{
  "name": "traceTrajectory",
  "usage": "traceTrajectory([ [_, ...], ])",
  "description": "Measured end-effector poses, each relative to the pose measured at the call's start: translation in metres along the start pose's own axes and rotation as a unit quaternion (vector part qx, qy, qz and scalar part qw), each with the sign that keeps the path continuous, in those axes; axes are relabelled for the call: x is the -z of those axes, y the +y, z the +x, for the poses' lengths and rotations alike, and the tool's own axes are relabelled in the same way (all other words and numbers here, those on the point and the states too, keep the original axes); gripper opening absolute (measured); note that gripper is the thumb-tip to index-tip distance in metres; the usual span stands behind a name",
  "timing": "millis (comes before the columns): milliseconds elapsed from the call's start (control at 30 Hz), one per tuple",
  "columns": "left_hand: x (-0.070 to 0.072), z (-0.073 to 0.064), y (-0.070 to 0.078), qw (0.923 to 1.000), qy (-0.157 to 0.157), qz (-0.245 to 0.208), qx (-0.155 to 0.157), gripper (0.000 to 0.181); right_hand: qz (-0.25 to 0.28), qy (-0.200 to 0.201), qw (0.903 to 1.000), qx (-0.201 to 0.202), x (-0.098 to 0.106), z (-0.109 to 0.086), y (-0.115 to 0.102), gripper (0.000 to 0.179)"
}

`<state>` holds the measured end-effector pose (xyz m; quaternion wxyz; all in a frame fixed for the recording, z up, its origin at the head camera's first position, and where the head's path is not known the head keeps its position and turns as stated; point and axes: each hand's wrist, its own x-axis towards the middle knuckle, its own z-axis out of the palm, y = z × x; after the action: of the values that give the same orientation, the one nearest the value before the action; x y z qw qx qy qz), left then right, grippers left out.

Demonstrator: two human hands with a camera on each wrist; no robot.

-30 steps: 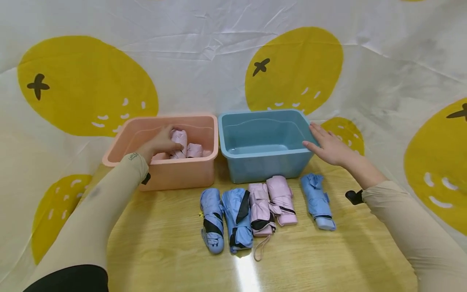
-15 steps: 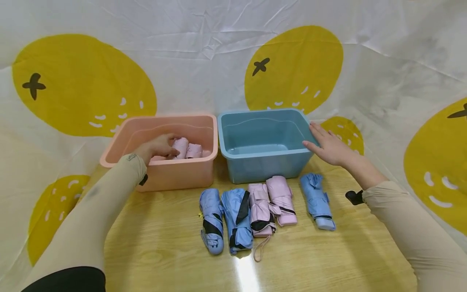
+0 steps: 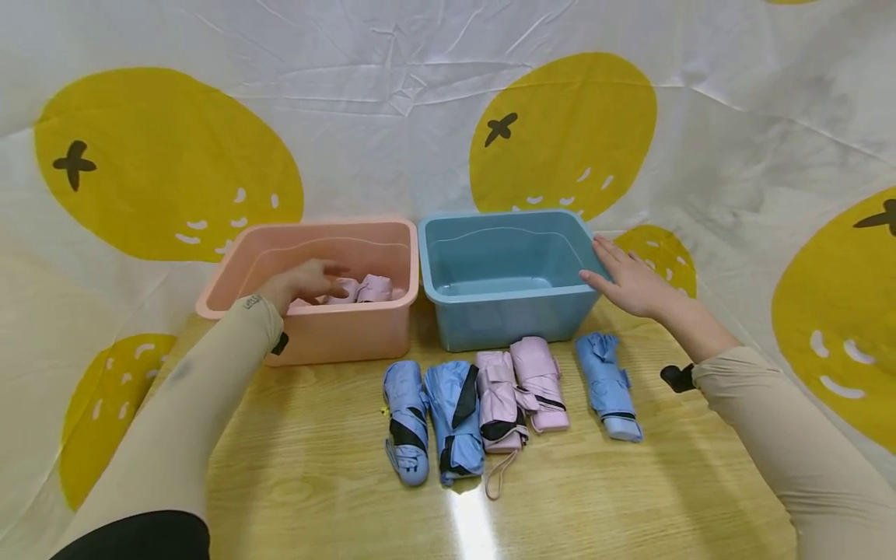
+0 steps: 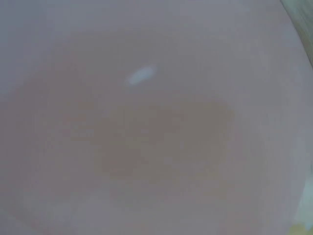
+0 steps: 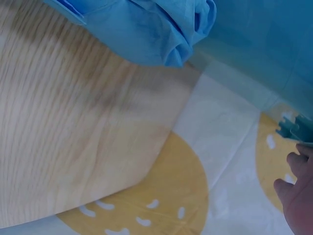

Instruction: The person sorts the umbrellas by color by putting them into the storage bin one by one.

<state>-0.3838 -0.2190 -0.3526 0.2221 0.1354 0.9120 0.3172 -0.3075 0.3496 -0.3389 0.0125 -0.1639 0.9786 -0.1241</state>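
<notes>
In the head view my left hand [image 3: 308,281] reaches over the front rim of the pink bin [image 3: 350,334], its fingers loosely spread. Just beside and below the fingers lies a folded pink umbrella [image 3: 341,291], partly hidden by them. Another folded pink umbrella [image 3: 375,288] lies to its right in the bin. My right hand [image 3: 633,278] rests on the right rim of the blue bin [image 3: 514,319], fingers straight. The right wrist view catches part of that hand [image 5: 301,193] at its edge. Only a blurred pinkish surface [image 4: 156,147] fills the left wrist view.
In front of the bins lie folded umbrellas: a blue one [image 3: 407,424], another blue one [image 3: 455,420], a pink one [image 3: 498,397], a second pink one [image 3: 539,381], and a blue one [image 3: 609,385] apart at the right. A patterned cloth [image 3: 392,140] hangs behind.
The pink umbrella in my left hand has gone down from a raised position into the pink bin, and the fingers have loosened from it. My right hand has stayed on the blue rim.
</notes>
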Motion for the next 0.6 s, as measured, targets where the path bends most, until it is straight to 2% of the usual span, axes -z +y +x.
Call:
traceTrajectory([
  [67, 0.001, 0.000, 0.000, 0.9998, 0.007, -0.005, -0.016, 0.066, 0.002, 0.002, 1.0000, 0.001, 0.000, 0.000, -0.001, 0.083],
  [167, 0.002, -0.004, 0.002, 0.9980, 0.037, -0.022, -0.046, 0.064, 0.004, 0.001, 1.0000, 0.004, 0.000, 0.000, -0.001, 0.084],
  [300, 0.002, -0.015, 0.016, 0.9915, 0.079, -0.065, -0.079, 0.061, 0.009, 0.000, 0.9999, 0.005, 0.001, -0.003, 0.001, 0.084],
  [467, -0.001, -0.036, 0.032, 0.9837, 0.125, -0.100, -0.082, 0.059, 0.010, 0.000, 0.9999, 0.005, 0.002, -0.003, -0.001, 0.083],
  [600, -0.007, -0.058, 0.041, 0.9732, 0.172, -0.121, -0.093, 0.058, 0.012, -0.004, 0.9999, 0.004, 0.002, -0.002, -0.002, 0.083],
])
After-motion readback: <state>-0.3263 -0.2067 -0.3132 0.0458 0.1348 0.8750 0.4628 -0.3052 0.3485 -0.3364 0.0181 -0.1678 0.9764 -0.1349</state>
